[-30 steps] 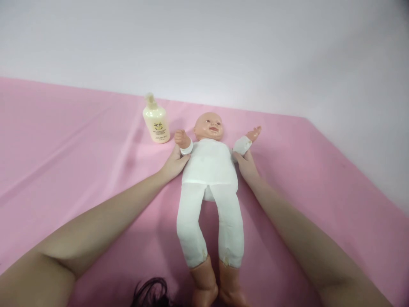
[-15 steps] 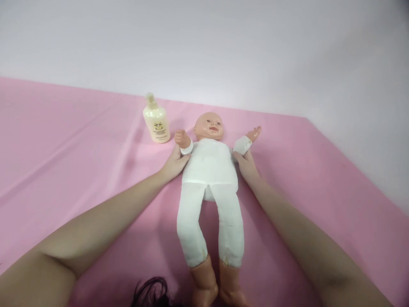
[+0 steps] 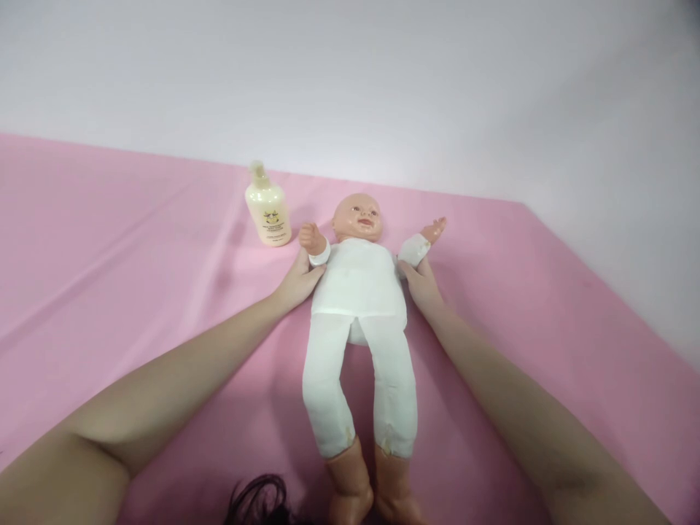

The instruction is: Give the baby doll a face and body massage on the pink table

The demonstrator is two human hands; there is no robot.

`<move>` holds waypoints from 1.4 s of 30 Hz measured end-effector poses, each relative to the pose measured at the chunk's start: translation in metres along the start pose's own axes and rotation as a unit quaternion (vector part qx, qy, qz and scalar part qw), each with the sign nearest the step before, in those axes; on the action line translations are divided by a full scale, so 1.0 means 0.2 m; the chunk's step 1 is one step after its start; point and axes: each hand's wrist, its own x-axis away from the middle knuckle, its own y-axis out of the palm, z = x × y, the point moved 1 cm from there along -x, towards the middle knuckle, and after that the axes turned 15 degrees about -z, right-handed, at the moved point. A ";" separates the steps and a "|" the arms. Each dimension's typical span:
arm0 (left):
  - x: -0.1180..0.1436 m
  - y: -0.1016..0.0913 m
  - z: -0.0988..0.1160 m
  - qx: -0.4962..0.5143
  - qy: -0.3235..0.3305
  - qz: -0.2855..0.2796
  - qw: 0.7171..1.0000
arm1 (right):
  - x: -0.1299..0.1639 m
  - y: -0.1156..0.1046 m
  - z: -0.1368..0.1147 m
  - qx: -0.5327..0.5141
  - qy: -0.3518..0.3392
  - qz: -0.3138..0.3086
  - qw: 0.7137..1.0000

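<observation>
A baby doll with a white cloth body lies on its back, head away from me and feet toward me. My left hand is closed around the doll's arm on the left, thumb against the side of its chest. On the other side, my right hand grips the doll's other arm near the elbow, with the thumb on top. The fingers of both hands are mostly hidden behind the doll's arms. Beyond my left hand stands a cream pump bottle with a printed label, upright and apart from the doll.
A pink cloth with a few creases covers the table, whose far and right edges meet a pale wall. Dark hair strands show at the bottom edge, left of the doll's feet.
</observation>
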 end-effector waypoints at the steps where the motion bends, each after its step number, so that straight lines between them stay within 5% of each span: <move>1: 0.00 0.00 0.00 0.002 0.002 0.000 1.000 | 0.00 0.00 0.00 0.001 0.002 0.001 1.000; 42: 0.00 0.00 0.01 -0.007 0.004 0.000 1.000 | 0.01 0.01 -0.03 0.001 -0.005 -0.008 1.000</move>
